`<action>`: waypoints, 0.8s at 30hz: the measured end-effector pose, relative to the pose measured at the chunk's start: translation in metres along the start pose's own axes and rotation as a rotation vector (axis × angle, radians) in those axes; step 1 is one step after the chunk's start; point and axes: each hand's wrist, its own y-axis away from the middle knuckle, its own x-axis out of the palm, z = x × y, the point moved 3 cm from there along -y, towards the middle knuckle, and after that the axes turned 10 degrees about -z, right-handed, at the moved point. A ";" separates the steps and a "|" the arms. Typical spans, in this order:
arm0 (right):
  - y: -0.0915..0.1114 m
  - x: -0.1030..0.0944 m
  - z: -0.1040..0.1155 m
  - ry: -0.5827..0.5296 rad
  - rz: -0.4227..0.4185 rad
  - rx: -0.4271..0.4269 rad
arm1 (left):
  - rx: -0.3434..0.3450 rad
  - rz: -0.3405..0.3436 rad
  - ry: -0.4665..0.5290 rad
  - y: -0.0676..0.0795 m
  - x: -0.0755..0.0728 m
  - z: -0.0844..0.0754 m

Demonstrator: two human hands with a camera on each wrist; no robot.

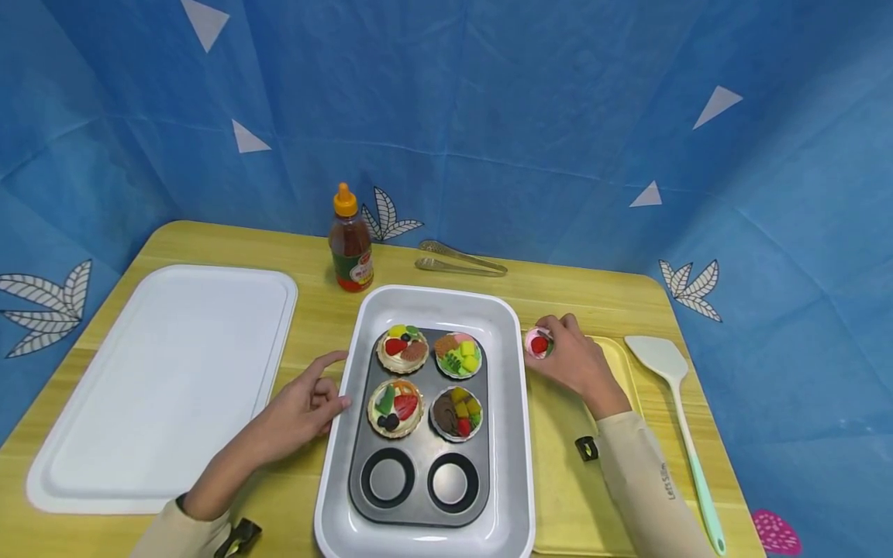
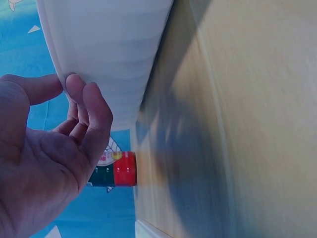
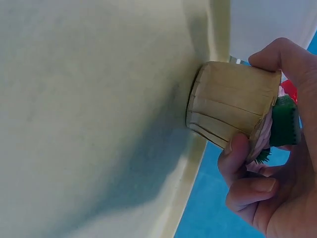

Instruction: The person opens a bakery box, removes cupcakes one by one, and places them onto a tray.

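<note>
My right hand point(image 1: 574, 358) grips a small cupcake point(image 3: 230, 101) by its sides. It has a beige pleated case, pink cream, a red strawberry and a green piece on top. It is tipped on its side in the right wrist view, over the yellow tray point(image 1: 558, 480). My left hand point(image 1: 300, 415) pinches the left rim of the deep white tray point(image 1: 505, 480) between thumb and finger. Inside that tray lies a dark muffin tin point(image 1: 418, 508). Several fruit-topped tarts and cupcakes, such as the chocolate one point(image 1: 446, 411), fill its back and middle cups; its two front cups are bare.
A flat white tray point(image 1: 160, 372) lies at the left. Behind the deep tray stand a sauce bottle point(image 1: 352, 252) with an orange cap and metal tongs point(image 1: 460, 260). A spatula point(image 1: 673, 380) with a mint handle lies at the far right, and a blue cloth point(image 1: 446, 93) hangs behind.
</note>
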 end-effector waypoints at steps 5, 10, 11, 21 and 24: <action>0.001 0.002 0.001 0.016 -0.008 -0.008 | -0.007 0.008 0.022 0.000 0.000 0.000; 0.001 0.002 0.002 0.029 -0.011 -0.011 | -0.006 0.010 0.022 0.000 0.001 0.001; 0.001 0.002 0.003 0.031 -0.010 -0.012 | -0.006 0.011 0.022 -0.001 0.001 0.001; 0.002 0.001 0.005 0.042 -0.024 -0.023 | 0.008 -0.004 0.028 -0.001 0.001 0.003; 0.003 0.002 0.005 0.051 -0.021 -0.026 | 0.008 -0.006 0.024 -0.001 0.001 0.004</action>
